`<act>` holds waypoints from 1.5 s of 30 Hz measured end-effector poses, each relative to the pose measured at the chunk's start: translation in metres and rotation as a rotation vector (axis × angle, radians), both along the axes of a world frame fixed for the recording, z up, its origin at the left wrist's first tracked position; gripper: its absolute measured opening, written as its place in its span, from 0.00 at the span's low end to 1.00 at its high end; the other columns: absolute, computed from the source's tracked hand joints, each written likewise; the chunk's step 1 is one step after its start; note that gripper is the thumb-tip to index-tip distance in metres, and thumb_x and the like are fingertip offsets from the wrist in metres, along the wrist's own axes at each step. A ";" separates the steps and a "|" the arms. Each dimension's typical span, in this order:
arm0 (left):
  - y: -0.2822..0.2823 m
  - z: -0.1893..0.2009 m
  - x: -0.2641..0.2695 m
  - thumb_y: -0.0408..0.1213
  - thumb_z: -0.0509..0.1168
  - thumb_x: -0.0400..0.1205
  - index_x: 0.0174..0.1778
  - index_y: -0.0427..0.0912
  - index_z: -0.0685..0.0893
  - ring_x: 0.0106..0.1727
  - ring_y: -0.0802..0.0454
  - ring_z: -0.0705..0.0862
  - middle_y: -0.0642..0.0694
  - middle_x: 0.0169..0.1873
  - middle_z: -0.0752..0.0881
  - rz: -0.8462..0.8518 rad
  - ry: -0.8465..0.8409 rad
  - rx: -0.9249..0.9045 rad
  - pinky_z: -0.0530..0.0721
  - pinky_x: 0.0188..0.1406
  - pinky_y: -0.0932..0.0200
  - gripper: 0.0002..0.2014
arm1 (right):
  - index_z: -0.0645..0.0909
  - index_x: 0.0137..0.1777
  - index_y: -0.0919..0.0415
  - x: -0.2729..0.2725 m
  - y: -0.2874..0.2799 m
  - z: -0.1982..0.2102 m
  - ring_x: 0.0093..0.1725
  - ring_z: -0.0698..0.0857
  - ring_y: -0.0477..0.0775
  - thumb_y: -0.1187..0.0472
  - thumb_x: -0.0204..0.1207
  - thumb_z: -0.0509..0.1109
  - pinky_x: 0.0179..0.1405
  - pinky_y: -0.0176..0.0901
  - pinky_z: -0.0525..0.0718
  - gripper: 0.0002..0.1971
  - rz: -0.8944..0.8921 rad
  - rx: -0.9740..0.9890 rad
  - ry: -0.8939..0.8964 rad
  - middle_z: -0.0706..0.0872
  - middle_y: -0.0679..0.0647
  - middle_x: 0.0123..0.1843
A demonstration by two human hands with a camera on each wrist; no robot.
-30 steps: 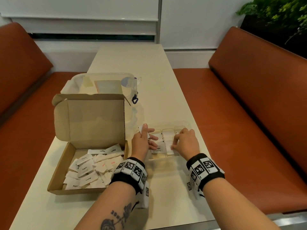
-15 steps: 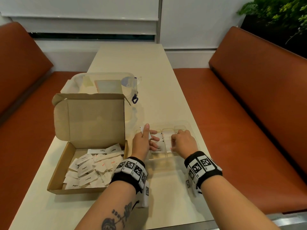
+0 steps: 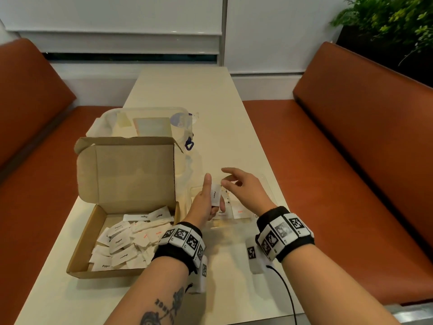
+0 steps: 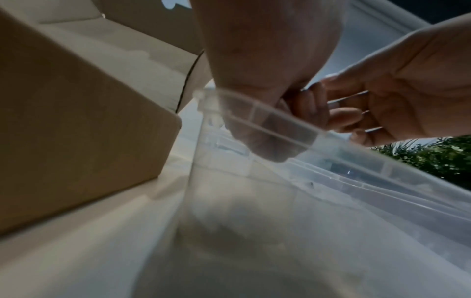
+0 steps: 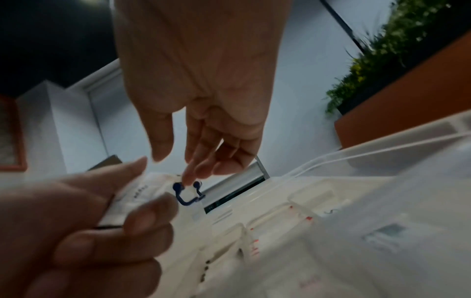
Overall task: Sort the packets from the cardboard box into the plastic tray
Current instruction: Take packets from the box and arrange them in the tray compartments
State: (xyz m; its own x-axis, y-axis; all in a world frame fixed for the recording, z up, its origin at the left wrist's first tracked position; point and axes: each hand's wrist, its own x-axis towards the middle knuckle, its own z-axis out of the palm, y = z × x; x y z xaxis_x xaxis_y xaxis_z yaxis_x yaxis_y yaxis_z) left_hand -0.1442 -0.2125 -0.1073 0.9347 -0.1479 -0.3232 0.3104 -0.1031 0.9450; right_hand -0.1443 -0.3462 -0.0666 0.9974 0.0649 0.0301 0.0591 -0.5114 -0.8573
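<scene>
An open cardboard box (image 3: 82, 249) at the left holds several white packets (image 3: 121, 245). To its right lies the clear plastic tray (image 3: 267, 184), with packets (image 3: 241, 211) in its compartments. My left hand (image 3: 206, 202) hovers over the tray's left end and pinches a white pepper packet (image 3: 215, 194) between thumb and fingers; the same packet (image 5: 132, 197) shows in the right wrist view. My right hand (image 3: 243, 188) is raised above the tray, fingers spread and loose, holding nothing, its fingertips (image 5: 193, 167) just right of the packet.
A clear lidded container (image 3: 145, 123) with a blue latch (image 3: 189, 144) stands behind the box. The box's upright lid (image 3: 133, 170) blocks the left. Orange benches (image 3: 365, 160) flank the narrow table (image 3: 187, 90); a plant (image 3: 393, 22) is at the far right.
My right hand has lifted out of the tray and opened, moving left toward the left hand. My left hand still holds its packet, now raised a little higher.
</scene>
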 end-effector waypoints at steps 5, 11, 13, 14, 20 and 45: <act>0.004 0.006 0.002 0.69 0.45 0.81 0.28 0.43 0.85 0.18 0.57 0.71 0.50 0.17 0.76 -0.021 -0.039 0.096 0.70 0.20 0.65 0.37 | 0.87 0.55 0.56 0.003 0.001 0.004 0.41 0.82 0.43 0.61 0.75 0.73 0.42 0.27 0.77 0.10 0.052 -0.004 0.035 0.86 0.49 0.41; 0.021 0.002 0.005 0.40 0.70 0.79 0.40 0.50 0.88 0.27 0.59 0.82 0.51 0.32 0.87 0.124 -0.316 0.055 0.80 0.27 0.66 0.03 | 0.86 0.48 0.57 0.006 0.003 -0.001 0.34 0.78 0.42 0.56 0.72 0.76 0.33 0.27 0.72 0.08 -0.001 -0.033 -0.005 0.83 0.47 0.34; 0.020 0.002 0.005 0.34 0.69 0.80 0.41 0.46 0.86 0.26 0.55 0.83 0.47 0.32 0.86 0.199 -0.281 -0.042 0.84 0.28 0.63 0.04 | 0.83 0.51 0.58 0.006 0.006 -0.002 0.37 0.81 0.47 0.53 0.70 0.78 0.37 0.33 0.76 0.13 -0.054 0.049 0.031 0.85 0.52 0.36; 0.019 0.003 0.006 0.32 0.68 0.81 0.43 0.43 0.84 0.26 0.54 0.84 0.44 0.33 0.86 0.224 -0.256 -0.085 0.85 0.28 0.63 0.03 | 0.82 0.50 0.58 0.006 0.008 -0.003 0.39 0.83 0.49 0.53 0.70 0.78 0.38 0.34 0.77 0.14 -0.065 0.067 0.061 0.87 0.54 0.38; 0.019 -0.001 0.003 0.42 0.68 0.81 0.46 0.48 0.84 0.31 0.58 0.81 0.52 0.39 0.87 0.280 -0.309 0.109 0.78 0.30 0.68 0.03 | 0.86 0.44 0.63 0.009 0.008 -0.007 0.36 0.82 0.47 0.60 0.74 0.74 0.37 0.32 0.76 0.06 -0.055 -0.018 0.056 0.86 0.53 0.36; 0.018 -0.002 -0.006 0.09 0.47 0.72 0.77 0.48 0.70 0.84 0.49 0.53 0.50 0.83 0.58 0.121 -0.278 0.469 0.56 0.80 0.60 0.41 | 0.82 0.44 0.59 0.006 0.014 -0.046 0.52 0.77 0.54 0.63 0.72 0.72 0.45 0.40 0.75 0.02 0.213 -0.784 -0.013 0.82 0.53 0.47</act>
